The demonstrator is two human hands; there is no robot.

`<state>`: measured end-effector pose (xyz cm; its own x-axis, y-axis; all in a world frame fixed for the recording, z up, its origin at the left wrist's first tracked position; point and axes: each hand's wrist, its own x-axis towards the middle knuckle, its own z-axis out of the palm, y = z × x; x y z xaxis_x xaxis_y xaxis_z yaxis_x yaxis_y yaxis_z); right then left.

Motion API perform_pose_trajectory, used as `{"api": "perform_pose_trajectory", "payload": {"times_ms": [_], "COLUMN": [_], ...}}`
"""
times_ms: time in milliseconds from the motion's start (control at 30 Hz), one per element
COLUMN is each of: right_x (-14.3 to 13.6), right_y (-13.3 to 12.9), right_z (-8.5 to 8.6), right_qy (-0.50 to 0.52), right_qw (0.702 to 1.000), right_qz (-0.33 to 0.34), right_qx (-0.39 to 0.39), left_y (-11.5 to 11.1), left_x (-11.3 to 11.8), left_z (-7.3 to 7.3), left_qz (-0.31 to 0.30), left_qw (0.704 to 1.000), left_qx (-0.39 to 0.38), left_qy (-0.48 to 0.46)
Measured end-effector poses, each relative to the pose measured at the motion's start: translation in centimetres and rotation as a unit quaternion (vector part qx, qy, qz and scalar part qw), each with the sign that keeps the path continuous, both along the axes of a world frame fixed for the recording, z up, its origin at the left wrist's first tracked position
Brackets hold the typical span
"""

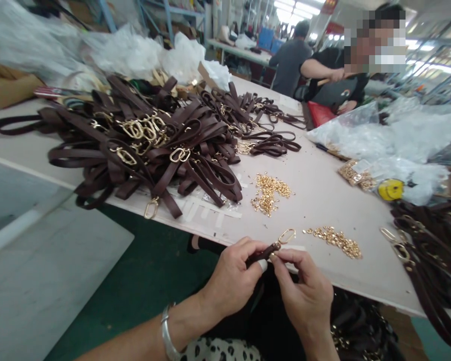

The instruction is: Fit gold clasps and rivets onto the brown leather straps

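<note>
My left hand (pixel 235 276) is closed around the end of a dark brown leather strap (pixel 262 254), just off the table's front edge. A gold oval clasp (pixel 286 236) sticks out past the strap's end. The left thumb wears a pale cover, and a silver bangle circles that wrist. My right hand (pixel 306 288) pinches a tiny gold metal piece (pixel 272 255) against the strap near the clasp; the fingers hide most of it. Small gold metal pieces lie on the table in one pile (pixel 268 193) beyond my hands and another (pixel 336 240) to the right.
A large heap of brown straps (pixel 165 145) with gold clasps covers the table's left. More straps (pixel 432 250) lie at the right edge. Near them are a yellow tape measure (pixel 391 189), a bag of gold pieces (pixel 356 174) and clear plastic. Two people are across the table.
</note>
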<state>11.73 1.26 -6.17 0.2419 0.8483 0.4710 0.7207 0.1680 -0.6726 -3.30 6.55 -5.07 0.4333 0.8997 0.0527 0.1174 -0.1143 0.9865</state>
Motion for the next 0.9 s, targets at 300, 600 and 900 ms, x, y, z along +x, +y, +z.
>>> {"api": "perform_pose_trajectory", "payload": {"times_ms": [300, 600, 900], "right_x": [-0.1, 0.1, -0.4], "right_y": [-0.9, -1.6, -2.0], "right_z": [0.3, 0.4, -0.1], "right_qy": [-0.014, 0.010, 0.100], "right_qw": [1.000, 1.000, 0.993], "right_qz": [0.004, 0.028, -0.021], "right_qx": [-0.004, 0.003, -0.050], "left_y": [-1.1, -1.4, -1.7], "left_x": [0.0, 0.2, -0.2], "left_z": [-0.5, -0.2, -0.5], "left_qz": [0.007, -0.002, -0.006], "left_qw": [1.000, 1.000, 0.999], "left_qx": [0.000, -0.003, 0.041], "left_qy": [-0.006, -0.008, -0.014]}}
